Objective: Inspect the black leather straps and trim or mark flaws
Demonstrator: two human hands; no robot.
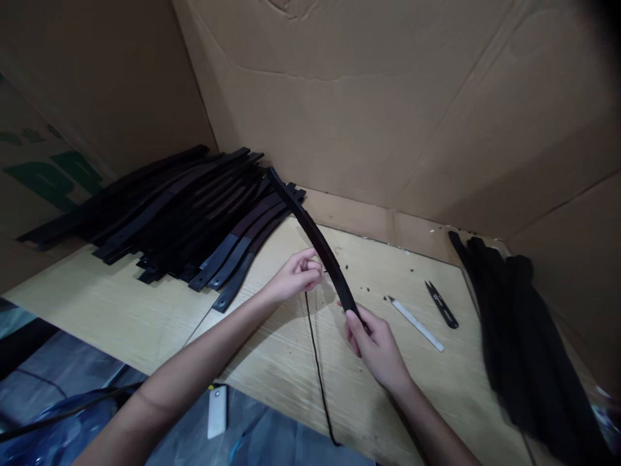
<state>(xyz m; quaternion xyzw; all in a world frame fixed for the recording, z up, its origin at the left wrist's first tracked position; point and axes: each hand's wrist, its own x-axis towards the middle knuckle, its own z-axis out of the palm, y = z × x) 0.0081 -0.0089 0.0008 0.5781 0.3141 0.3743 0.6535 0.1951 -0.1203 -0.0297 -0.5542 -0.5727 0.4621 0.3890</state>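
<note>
The right hand [371,336] has its grip closed around the near end of a long, curved dark strip [320,243], thumb on top. The strip slants from that hand toward eleven o'clock — its far end overlaps the edge of a heap of similar strips [174,217] in the view, though whether they touch I cannot tell. The left hand [299,273] is just beside the strip, at about eight o'clock from its middle; its grip is pinched, fingers curled, on a thin dark cord [316,356] that trails between five and six o'clock to the near edge of the desk [272,362].

The heap lies on the desk at ten o'clock from the left hand, against a cardboard wall [349,116]. From the right hand, a white pen-shaped tool [418,326] lies between two and three o'clock, with black snips [441,305] beyond it at two. Farther out, at three o'clock, is a stack of dark pieces [519,330] — too dim to make out singly.
</note>
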